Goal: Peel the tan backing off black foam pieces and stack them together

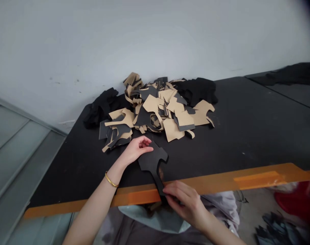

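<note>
Two-handed hold: L hand point(135, 150) at the wide end of the black pc point(151, 159), R hand point(184, 200) at its narrow tail point(158, 183).
Black pc: dark face up, wide end over the bench point(226, 146), tail running across the orange edge strip point(208, 183) toward the person.
L fingers: pinching the wide end, thumb on the top face, fingertips nr the far corner; what's underneath is hidden, can't tell.
R fingers: closed on the tail nr the bench edge; thumb mostly out of sight.
Tail care: slim vs. the wide end, so prob. the weak spot; best worked gently, in line w/ its length, no twisting.
Curved notch: sits btw hooked corner & tail; stress likely gathers there, so support the wide end & avoid folding at the neck.
Edge strip: tail bends easily over a rim, I'd guess; low, even tension beats a sharp tug.
Pile: loose tan-and-black pcs point(151, 103) heaped just beyond L hand, dark bundles point(199, 91) at either side; mind the knuckles, don't snag any.
Below edge: pale blue item point(151, 221) under R hand, bag or basin, can't tell.
</note>
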The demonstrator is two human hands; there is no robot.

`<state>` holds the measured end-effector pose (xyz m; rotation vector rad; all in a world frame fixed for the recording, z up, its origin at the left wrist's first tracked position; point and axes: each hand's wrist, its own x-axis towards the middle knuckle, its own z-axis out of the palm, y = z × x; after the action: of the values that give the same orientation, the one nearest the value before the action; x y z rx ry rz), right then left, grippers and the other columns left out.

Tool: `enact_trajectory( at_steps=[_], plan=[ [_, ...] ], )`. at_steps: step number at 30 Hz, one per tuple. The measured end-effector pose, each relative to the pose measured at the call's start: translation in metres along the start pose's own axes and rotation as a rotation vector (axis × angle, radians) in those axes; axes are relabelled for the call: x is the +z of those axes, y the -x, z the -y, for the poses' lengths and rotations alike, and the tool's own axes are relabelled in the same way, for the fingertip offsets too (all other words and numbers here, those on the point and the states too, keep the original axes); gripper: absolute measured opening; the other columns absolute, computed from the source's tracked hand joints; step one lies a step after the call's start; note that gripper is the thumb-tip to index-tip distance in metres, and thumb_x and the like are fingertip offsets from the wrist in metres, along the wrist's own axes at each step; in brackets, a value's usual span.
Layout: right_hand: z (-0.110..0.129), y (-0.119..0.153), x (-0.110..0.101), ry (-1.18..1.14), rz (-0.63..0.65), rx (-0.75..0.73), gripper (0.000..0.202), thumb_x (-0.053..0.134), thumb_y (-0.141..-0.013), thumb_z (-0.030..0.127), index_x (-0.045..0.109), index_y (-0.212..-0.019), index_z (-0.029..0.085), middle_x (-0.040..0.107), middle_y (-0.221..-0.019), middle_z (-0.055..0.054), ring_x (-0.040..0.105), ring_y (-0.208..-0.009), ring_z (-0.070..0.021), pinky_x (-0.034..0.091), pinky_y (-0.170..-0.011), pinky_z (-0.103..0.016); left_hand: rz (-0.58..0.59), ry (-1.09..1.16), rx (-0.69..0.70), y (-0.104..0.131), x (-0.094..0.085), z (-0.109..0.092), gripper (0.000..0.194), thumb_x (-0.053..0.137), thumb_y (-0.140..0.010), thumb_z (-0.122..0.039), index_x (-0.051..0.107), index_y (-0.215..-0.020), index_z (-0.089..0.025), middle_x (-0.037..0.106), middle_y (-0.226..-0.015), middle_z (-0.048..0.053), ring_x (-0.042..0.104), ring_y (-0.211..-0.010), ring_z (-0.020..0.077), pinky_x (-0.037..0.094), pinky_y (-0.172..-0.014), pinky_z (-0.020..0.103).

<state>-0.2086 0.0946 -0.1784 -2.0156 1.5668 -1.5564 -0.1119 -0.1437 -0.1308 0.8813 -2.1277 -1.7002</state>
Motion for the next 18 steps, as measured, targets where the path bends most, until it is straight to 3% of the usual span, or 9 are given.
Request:
enact_trajectory(
  at_steps=[18],
  plan=[
    [0.0015,-0.002,-0.0018,-0.029,-0.002,0.044,0.023,0.054,-0.087,0.005,0.057,-0.105,0.018,0.066,-0.087,-0.005,0.061,-0.078,-0.0131,0.049,-0.069,-0.022,-0.03,-0.091,-0.009,0.0011,0.0057,-0.0088,0.034,0.079,-0.062,-0.034,0.061,-0.085,-0.015,0.059,-0.077,-0.001,0.052,-0.07,0.0097,0.042,-0.068,0.023]
  ],
)
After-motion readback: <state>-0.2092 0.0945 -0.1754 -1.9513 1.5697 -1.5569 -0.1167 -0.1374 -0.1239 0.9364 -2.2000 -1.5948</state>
